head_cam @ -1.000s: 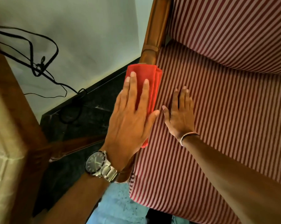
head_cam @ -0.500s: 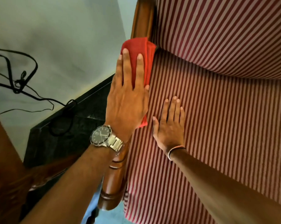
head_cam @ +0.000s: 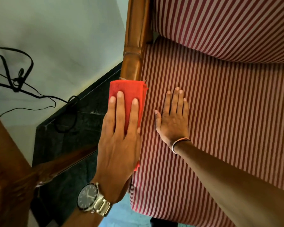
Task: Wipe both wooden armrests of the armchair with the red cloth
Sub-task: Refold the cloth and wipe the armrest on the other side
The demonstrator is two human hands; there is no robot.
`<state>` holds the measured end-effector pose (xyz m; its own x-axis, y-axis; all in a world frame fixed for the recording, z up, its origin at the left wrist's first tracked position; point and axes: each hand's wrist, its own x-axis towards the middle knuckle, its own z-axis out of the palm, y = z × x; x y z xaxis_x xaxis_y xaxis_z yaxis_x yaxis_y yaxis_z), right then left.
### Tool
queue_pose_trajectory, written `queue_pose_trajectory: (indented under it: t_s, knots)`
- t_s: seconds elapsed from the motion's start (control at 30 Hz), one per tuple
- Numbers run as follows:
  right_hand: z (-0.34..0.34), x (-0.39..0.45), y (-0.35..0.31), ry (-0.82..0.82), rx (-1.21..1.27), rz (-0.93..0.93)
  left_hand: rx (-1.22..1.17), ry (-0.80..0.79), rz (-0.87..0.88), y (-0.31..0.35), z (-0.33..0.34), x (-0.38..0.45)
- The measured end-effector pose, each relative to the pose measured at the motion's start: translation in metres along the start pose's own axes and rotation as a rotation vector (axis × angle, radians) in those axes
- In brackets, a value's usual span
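A folded red cloth (head_cam: 128, 91) lies on the armchair's left wooden armrest (head_cam: 134, 46). My left hand (head_cam: 120, 141), with a wristwatch on its wrist, presses flat on the cloth and covers most of it and the near part of the armrest. My right hand (head_cam: 172, 118) rests flat, fingers apart, on the red-and-white striped seat cushion (head_cam: 219, 112) just right of the armrest. The other armrest is out of view.
The striped backrest (head_cam: 219, 22) rises at the top right. Left of the chair is a pale wall with black cables (head_cam: 20, 79) and dark stone skirting (head_cam: 69, 128). Another piece of wooden furniture (head_cam: 15, 169) stands at the lower left.
My left hand slid the cloth up the armrest toward the backrest, then back down toward me. My right hand stayed flat on the seat.
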<state>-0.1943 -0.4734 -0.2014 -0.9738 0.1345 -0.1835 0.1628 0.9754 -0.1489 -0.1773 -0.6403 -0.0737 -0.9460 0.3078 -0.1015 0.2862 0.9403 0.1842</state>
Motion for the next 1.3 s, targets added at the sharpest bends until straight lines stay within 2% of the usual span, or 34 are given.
queue_pose_trajectory:
  t_s: [0.27,0.4,0.57,0.67,1.0,1.17,1.3]
  knots:
    - [0.005,0.0,0.0,0.034,0.02,0.009,0.007,0.058,0.041,0.0,-0.01,0.091]
    - [0.006,0.001,0.003,0.042,0.02,-0.007,-0.032,0.079,0.036,0.001,-0.011,0.075]
    - [0.003,0.0,0.005,0.012,0.017,-0.015,-0.051,0.01,0.043,-0.005,-0.005,0.005]
    - [0.001,0.0,0.004,0.005,0.025,-0.002,-0.032,-0.013,0.063,-0.007,-0.003,-0.009]
    - [0.004,0.0,0.002,-0.001,0.02,0.008,-0.016,0.038,0.047,0.0,-0.016,0.094]
    - [0.005,0.0,0.004,0.0,0.004,-0.005,-0.067,0.064,0.045,-0.002,-0.009,0.057]
    - [0.002,0.0,0.003,-0.015,0.005,0.0,-0.037,0.005,0.045,-0.005,-0.004,0.002]
